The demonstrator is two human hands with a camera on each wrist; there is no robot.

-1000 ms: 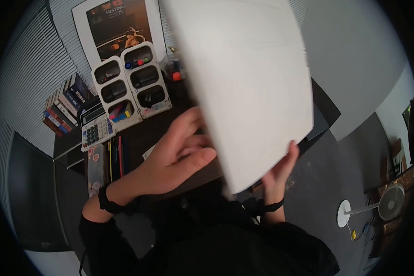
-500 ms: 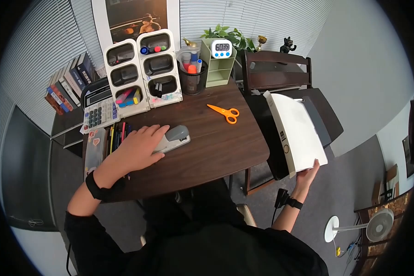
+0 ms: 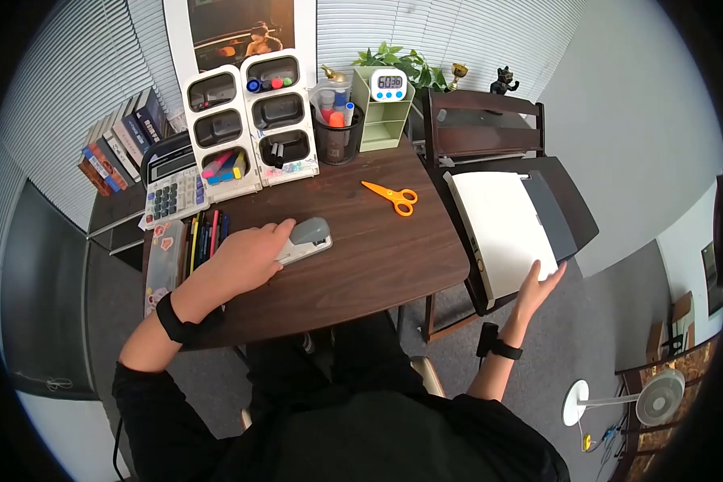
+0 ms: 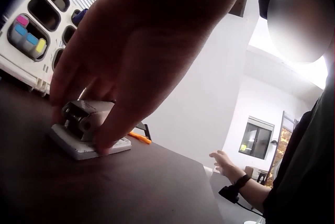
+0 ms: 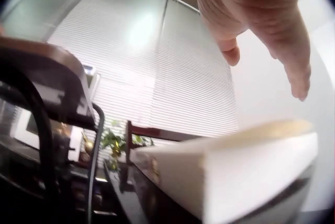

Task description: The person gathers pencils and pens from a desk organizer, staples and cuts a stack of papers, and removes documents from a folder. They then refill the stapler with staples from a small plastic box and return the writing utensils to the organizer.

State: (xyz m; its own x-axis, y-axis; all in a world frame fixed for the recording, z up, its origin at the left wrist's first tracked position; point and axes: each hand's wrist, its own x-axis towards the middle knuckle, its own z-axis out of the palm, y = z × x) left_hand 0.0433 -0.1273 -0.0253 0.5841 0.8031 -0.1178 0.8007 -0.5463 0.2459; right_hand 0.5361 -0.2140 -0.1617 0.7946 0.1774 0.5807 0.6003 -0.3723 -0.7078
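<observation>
A grey and white stapler [image 3: 305, 241] sits on the dark wooden table. My left hand [image 3: 245, 259] grips its rear part; in the left wrist view the fingers and thumb of this hand [image 4: 125, 51] come down on both sides of the stapler [image 4: 86, 124]. To the right, a white box-like file [image 3: 502, 229] lies flat on the dark chair beside the table. Above its near end is my right hand [image 3: 536, 291], fingers spread. The right wrist view shows that hand [image 5: 261, 20] apart from the white file [image 5: 251, 171].
Orange scissors [image 3: 392, 198] lie right of the stapler. Behind stand a white organizer [image 3: 253, 177], a pen cup [image 3: 335, 145] and a green holder [image 3: 381, 128] with a timer. Pencils [image 3: 205, 241], a clear case [image 3: 165, 261] and a calculator [image 3: 175, 198] are at the left.
The white file has come down from in front of the camera onto the chair, and my right hand has let go of it. My left hand has moved onto the stapler.
</observation>
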